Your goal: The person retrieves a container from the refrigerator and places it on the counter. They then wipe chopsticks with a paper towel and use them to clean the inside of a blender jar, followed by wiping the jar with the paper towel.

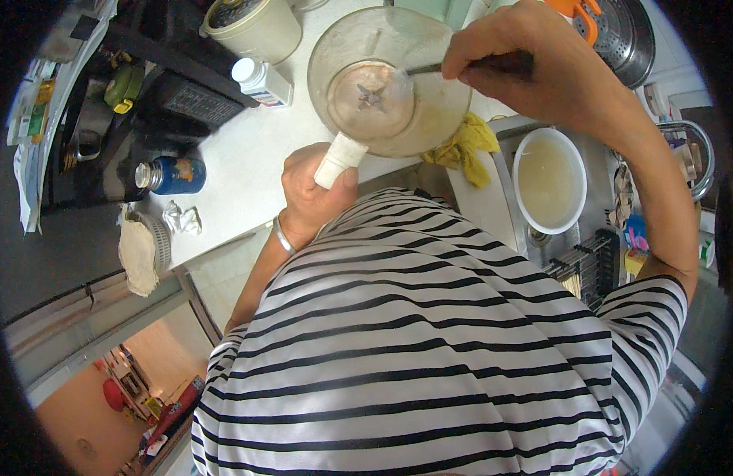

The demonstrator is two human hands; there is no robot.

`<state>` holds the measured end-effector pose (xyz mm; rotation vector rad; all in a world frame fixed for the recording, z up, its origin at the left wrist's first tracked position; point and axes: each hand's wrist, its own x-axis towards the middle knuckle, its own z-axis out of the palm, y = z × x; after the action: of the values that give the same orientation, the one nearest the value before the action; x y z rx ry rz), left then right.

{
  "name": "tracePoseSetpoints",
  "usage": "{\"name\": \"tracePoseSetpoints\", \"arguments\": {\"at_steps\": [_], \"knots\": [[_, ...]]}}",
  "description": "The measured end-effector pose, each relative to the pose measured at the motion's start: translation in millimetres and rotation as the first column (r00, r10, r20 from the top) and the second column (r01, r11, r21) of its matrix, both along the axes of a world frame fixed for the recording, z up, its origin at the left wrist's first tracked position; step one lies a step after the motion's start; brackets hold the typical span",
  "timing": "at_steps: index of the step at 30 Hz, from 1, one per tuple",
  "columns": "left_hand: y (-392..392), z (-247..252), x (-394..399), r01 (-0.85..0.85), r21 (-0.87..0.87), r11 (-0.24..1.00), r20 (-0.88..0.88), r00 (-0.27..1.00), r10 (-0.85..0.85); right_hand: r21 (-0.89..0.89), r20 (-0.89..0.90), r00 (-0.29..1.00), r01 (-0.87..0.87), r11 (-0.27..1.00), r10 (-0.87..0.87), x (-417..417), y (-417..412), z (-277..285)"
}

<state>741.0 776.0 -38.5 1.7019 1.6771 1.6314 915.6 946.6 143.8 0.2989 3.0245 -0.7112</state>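
Observation:
My left hand (320, 184) is closed around the white handle (341, 159) of a clear blender jug (327, 71). The jug's open mouth faces me, and a star-shaped metal blade (371, 97) shows at its bottom. Above the jug's right rim, my right hand (509, 65) pinches a thin metal utensil (424, 69), whose far end reaches inside the jug. What kind of utensil it is cannot be told, as my fingers hide part of it. A yellow cloth (470, 149) lies just below the jug's right side.
A white basin of cloudy liquid (550, 178) stands in the metal sink (530, 244) at right. On the counter (241, 172) are a white bottle (265, 83), a cream container (265, 33), a blue jar (179, 175) and crumpled tissue (182, 219). A steamer pan (625, 44) sits at upper right.

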Motion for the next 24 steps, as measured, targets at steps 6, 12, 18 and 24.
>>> {"name": "tracePoseSetpoints", "arguments": {"at_steps": [6,12,18,24], "knots": [[6.2,10.4,7.0,0.033,0.103,0.994,-0.094,0.995,-0.024,-0.338,0.023,1.0,-0.006,0.941,0.015,7.3,7.0,-5.4],[6.3,14.8,8.6,0.042,0.09,0.995,-0.065,0.997,-0.036,-0.184,-0.191,0.981,-0.07,0.98,0.034,5.1,13.5,-28.2],[3.4,6.1,4.5,0.047,0.076,0.996,-0.06,0.997,-0.042,-0.009,-0.154,0.988,-0.021,1.0,0.019,0.5,6.0,-30.2],[5.6,5.9,7.0,0.064,0.124,0.99,-0.138,0.989,-0.047,-0.085,0.04,0.999,-0.002,0.996,0.006,3.1,-1.4,-2.1]]}}
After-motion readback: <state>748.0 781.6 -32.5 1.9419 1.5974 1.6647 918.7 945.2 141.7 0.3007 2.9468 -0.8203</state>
